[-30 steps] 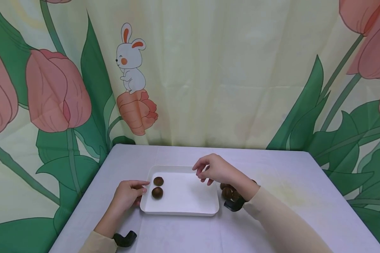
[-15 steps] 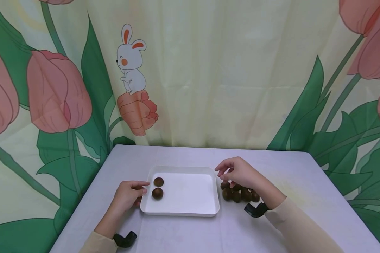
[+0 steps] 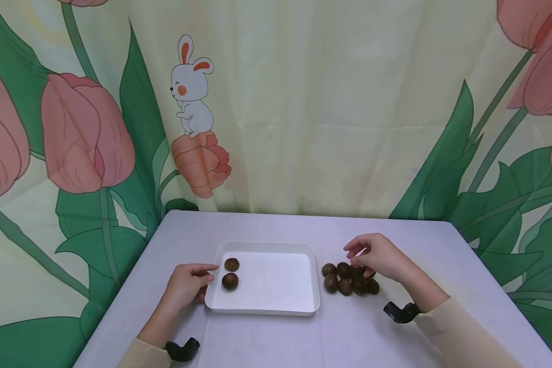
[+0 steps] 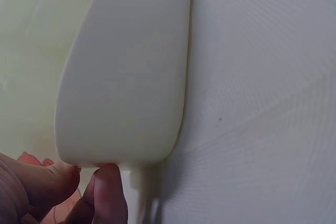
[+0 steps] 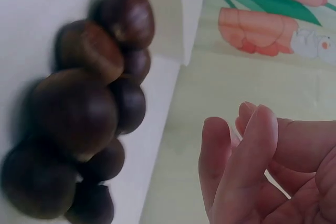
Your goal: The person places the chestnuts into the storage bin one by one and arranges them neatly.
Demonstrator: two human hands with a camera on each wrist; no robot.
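My left hand [image 3: 182,287] touches the left end of a white tray [image 3: 276,310] with its fingertips; the left wrist view has the fingers [image 4: 109,192] right at the tray's end wall [image 4: 121,145]. Inside the tray, near that end, lie two brown chestnuts, one [image 3: 232,264] behind the other [image 3: 230,281]. Several more chestnuts [image 3: 345,286] sit in a cluster to the right of the tray. Above the back right of this cluster is my right hand [image 3: 381,255], fingers loosely bent and nothing between them. It partly hides a few chestnuts in the head view.
A white cloth [image 3: 267,340] covers the table. Behind it hangs a curtain [image 3: 313,128] printed with tulips and a rabbit. A black wrist mount [image 3: 182,350] sits on the left wrist, another [image 3: 401,312] on the right.
My right hand has moved right, from over the tray's right side to above the chestnut cluster, which now shows more fully. My left hand and the two chestnuts in the tray stay put.
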